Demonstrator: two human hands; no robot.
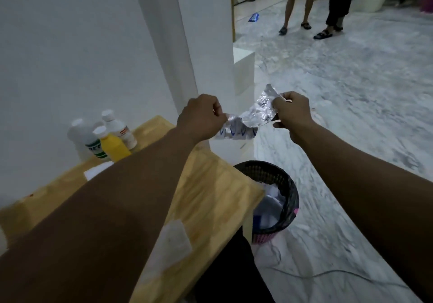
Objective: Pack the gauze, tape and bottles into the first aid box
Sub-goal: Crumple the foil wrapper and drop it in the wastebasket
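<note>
Both hands are raised over the far end of the wooden bench (210, 192), stretching a crinkled, silvery plastic wrapper (248, 120) between them. The left hand (201, 120) has its fingers (216, 113) pinched tight on the wrapper's lower left end, and the right hand (293, 115) is closed just as firmly on the upper right end. Three bottles stand close together near the bench's far left corner by the white wall (70, 56): a white bottle with a green label (85, 138), a yellow bottle (112, 144) in front, and a white bottle with a pale label (119, 128) behind. A flat white gauze pad (173, 241) lies on the bench nearer the camera, partly under the left forearm. Below the hands, just beside the bench's end, sits a black mesh bin (278, 197) on the marbled floor (351, 92), with white scraps inside. Two people's legs (314, 5) stand far back.
</note>
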